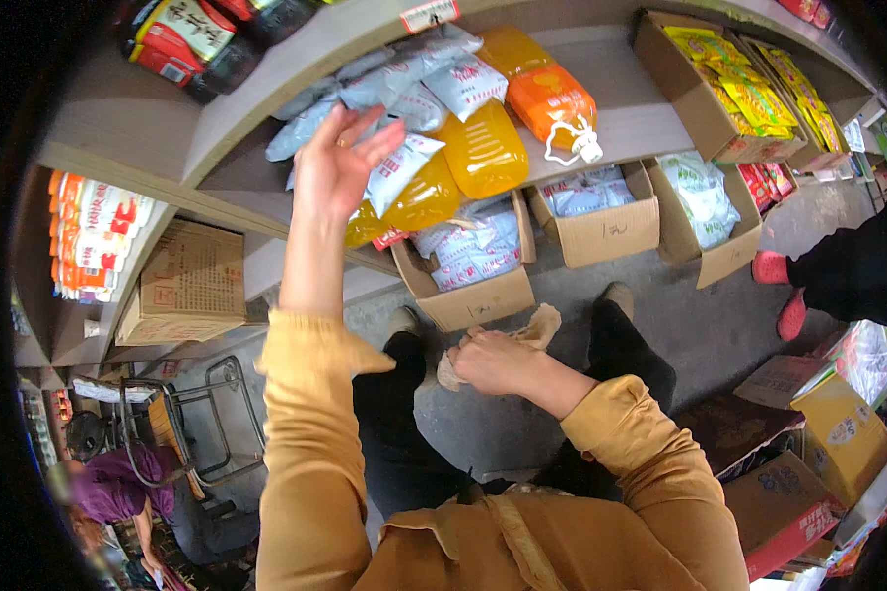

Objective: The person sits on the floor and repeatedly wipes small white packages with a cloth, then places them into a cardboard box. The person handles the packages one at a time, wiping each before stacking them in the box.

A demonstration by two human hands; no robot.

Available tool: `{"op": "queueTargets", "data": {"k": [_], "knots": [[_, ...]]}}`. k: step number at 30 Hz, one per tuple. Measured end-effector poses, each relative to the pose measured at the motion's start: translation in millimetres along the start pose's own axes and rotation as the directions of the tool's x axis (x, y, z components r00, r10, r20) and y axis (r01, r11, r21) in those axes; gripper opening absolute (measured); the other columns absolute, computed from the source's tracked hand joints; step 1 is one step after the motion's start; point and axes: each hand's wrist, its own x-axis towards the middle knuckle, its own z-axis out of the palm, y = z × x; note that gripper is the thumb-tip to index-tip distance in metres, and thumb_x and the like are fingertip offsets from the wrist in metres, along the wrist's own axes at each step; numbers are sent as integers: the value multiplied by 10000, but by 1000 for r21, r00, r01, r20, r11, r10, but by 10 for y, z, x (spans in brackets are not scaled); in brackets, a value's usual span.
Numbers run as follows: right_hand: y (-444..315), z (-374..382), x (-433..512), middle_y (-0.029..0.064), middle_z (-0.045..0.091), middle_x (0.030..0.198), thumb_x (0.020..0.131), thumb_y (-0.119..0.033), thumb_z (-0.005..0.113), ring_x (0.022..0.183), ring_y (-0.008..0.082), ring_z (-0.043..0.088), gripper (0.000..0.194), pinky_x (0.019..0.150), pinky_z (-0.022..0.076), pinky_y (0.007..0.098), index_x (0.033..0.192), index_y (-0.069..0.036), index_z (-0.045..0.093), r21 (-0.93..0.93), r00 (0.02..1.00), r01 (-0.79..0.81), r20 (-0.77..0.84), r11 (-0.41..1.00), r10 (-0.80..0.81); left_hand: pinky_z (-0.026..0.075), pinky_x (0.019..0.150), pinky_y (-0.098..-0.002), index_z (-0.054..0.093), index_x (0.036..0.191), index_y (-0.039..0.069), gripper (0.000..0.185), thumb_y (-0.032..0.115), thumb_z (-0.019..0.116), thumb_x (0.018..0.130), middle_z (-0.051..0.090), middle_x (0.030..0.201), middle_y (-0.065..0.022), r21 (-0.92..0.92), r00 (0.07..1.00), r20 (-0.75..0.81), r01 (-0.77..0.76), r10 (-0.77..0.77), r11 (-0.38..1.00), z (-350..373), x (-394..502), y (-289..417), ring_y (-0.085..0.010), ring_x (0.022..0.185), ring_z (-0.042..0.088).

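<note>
My left hand [344, 166] is raised with its fingers apart beside the lower shelf, in front of a pile of white plastic packets [392, 85]. Nothing shows in its grasp. My right hand [495, 362] is closed on a beige cloth [539, 329], whose ends stick out on both sides of the fist. Large bottles of yellow liquid [484, 148] lie on the shelf, some with packets on top. One bottle with an orange label [551, 100] has a white cap and handle. Below my left hand's side, an open cardboard box [480, 299] holds more printed packets.
More open boxes [613, 236] stand along the shelf's foot. Yellow packets [746, 96] fill a box at the right. A person in pink shoes [772, 267] stands at the right; another in purple [129, 484] is at lower left near a metal-framed chair [222, 414]. Cartons [776, 510] stand lower right.
</note>
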Motion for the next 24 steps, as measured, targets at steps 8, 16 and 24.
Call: {"op": "queueTargets", "data": {"k": [8,16,24], "knots": [[-88,153,-13,213,605,737,657,-38,514,778,311,585,178,658,495,379,774,85,569,-64,999,29,40,998,-27,534,579,-313,579,903,-47,200,144,571,842,603,808,-141,553,898,-113,412,-425,724,-1284,-603,-1192,-209,648,612],[-141,187,-48,166,620,710,643,-97,551,708,260,585,194,621,487,317,747,60,597,-102,997,15,77,995,-7,496,669,-359,594,895,-85,331,232,575,802,608,841,-208,941,880,-279,330,-385,73,-2358,257,-2474,-306,731,602],[-149,443,-107,115,607,651,623,-127,580,654,226,553,160,474,458,297,689,11,626,-67,985,22,172,997,-11,439,845,-392,603,958,-39,385,305,542,797,570,998,-263,919,823,-300,114,-481,-379,-2608,537,-2936,-351,979,554]]}}
